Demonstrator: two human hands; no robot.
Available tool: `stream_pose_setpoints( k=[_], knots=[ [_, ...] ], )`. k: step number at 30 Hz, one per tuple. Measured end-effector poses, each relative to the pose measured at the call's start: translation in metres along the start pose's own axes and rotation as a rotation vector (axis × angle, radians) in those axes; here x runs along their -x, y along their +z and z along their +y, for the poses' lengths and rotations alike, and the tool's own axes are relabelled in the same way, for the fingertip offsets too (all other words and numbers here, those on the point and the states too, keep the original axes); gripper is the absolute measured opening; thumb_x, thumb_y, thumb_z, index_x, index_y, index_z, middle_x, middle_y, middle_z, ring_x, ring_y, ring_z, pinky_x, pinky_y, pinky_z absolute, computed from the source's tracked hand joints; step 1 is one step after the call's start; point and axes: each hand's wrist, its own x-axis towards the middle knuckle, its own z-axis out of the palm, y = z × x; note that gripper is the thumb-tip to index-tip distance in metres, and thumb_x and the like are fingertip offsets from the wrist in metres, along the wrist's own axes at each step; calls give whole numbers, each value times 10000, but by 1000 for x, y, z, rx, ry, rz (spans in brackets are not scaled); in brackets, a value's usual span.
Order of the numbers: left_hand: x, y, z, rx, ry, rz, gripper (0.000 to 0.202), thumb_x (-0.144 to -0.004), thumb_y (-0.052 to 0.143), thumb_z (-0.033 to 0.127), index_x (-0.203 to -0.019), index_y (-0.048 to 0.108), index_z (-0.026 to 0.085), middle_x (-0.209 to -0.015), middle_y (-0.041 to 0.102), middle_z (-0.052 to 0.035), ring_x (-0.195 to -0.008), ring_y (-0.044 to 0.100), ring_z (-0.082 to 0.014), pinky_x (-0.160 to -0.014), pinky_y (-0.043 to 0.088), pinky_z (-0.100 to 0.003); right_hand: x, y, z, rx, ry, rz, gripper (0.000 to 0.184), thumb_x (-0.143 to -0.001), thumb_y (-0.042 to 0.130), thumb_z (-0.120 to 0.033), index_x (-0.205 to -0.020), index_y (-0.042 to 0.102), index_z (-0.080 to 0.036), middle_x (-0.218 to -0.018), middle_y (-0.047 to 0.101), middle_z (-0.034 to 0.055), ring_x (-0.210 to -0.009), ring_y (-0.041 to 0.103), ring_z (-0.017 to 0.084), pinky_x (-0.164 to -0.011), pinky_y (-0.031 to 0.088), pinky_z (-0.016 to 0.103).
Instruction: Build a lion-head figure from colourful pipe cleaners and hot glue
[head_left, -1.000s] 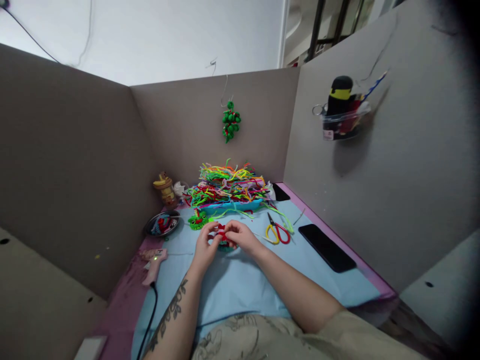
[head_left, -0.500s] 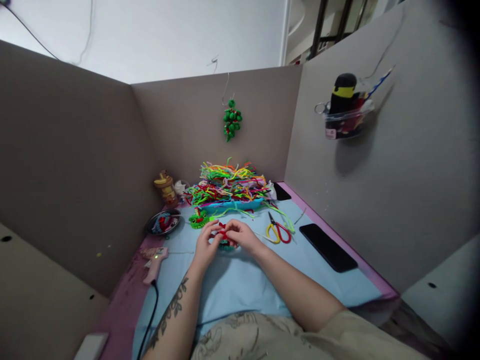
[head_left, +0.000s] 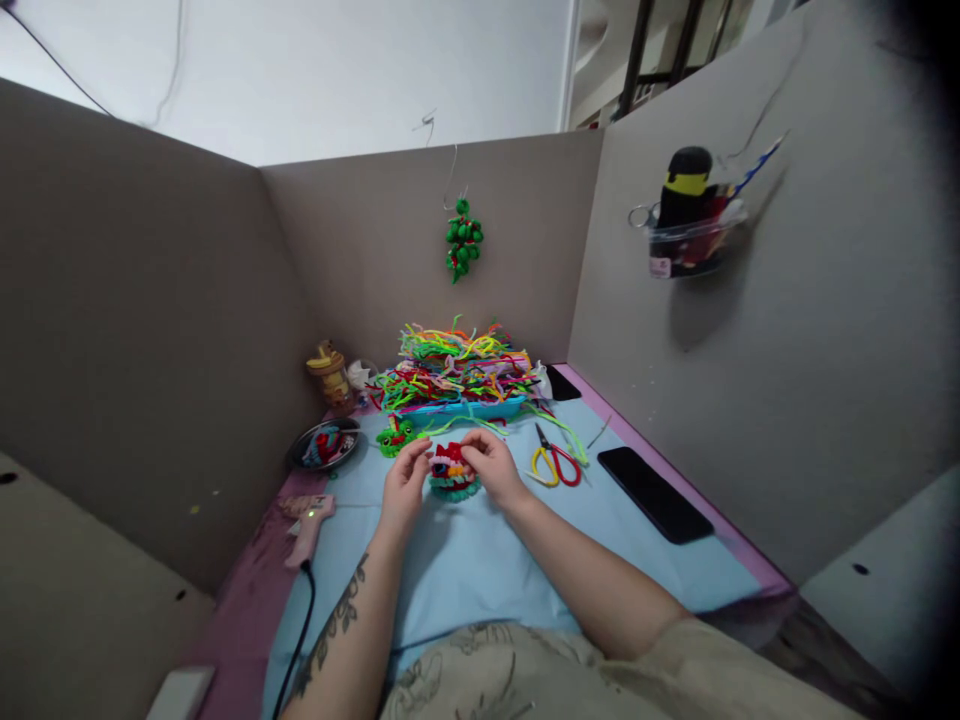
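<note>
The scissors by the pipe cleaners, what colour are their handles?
The scissors have one yellow and one red handle, head view.

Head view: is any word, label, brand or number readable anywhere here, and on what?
None can be read.
Small red-and-white label on the clear wall holder: too small and blurred to read.
Black phone: screen dark, no text.
Pink glue gun: no legible marking.

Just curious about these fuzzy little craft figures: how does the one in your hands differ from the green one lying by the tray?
The held figure is mostly red with a teal base; the green figure is mostly green with red touches. The held figure sits between the left hand and right hand, while the green figure lies untouched on the blue mat. The held figure looks somewhat larger. Both look made of fuzzy wire.
</note>
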Motion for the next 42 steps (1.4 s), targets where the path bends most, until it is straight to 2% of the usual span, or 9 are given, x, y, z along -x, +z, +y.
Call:
stream_pose_setpoints(
  k=[4, 8, 12, 15, 20, 26, 32, 42],
  knots=[
    [-3, -4, 3, 208, -166, 22, 377, -759, 594, 461, -963, 636, 146, -1074, 621, -119, -917, 594, -193, -721, 492, -291, 0, 0, 1, -1, 8, -15, 92, -693, 552, -253, -758, 523, -195, -479, 507, -70, -380, 453, 87, -357, 354, 184],
    [-5, -6, 4, 293, -239, 48, 374, -663, 697, 441, -898, 636, 157, -1009, 631, -89, -853, 592, -160, -701, 475, -263, 2, 1, -1, -12, 20, -36, 97, -690, 556, -256, -759, 525, -195, -479, 510, -69, -390, 462, 92, -361, 359, 187],
    [-5, -8, 4, 268, -185, 84, 347, -549, 772, 415, -648, 569, 150, -850, 615, -37, -750, 568, -132, -653, 452, -241, 2, 2, -4, 4, 16, -27, 92, -684, 556, -255, -748, 523, -197, -460, 497, -73, -381, 450, 89, -359, 348, 187],
    [-4, -8, 4, 250, -120, 59, 377, -537, 772, 413, -560, 501, 152, -780, 587, -13, -706, 546, -120, -647, 447, -243, 2, 2, -4, 11, 12, -25, 92, -678, 552, -252, -747, 523, -200, -449, 490, -76, -373, 441, 87, -356, 339, 186],
    [-2, -2, 2, 84, -118, 0, 343, -654, 671, 475, -588, 582, 151, -735, 614, -30, -700, 555, -143, -672, 454, -270, 3, 3, -3, 33, 19, -34, 95, -671, 544, -254, -748, 521, -203, -467, 502, -70, -389, 461, 96, -359, 348, 191],
    [-1, 0, 1, -63, -70, -52, 233, -681, 679, 378, -769, 682, 161, -755, 642, -31, -729, 565, -158, -707, 442, -271, 6, 4, -2, 92, -24, -79, 64, -696, 524, -240, -740, 537, -196, -506, 505, -57, -405, 462, 93, -374, 371, 193],
    [-1, -1, 2, -113, -32, -58, 218, -691, 656, 381, -707, 676, 165, -741, 633, -32, -733, 557, -169, -701, 434, -273, 11, 6, 1, 247, -138, -118, 84, -717, 504, -215, -735, 582, -188, -589, 538, -35, -512, 489, 98, -488, 406, 200],
    [-1, -2, 3, -171, -24, -66, 217, -696, 645, 371, -654, 656, 158, -660, 610, -16, -661, 538, -151, -643, 406, -251, 11, 5, 4, 297, -140, -138, 90, -722, 500, -211, -735, 587, -192, -602, 555, -29, -537, 504, 109, -522, 417, 209]
  ],
)
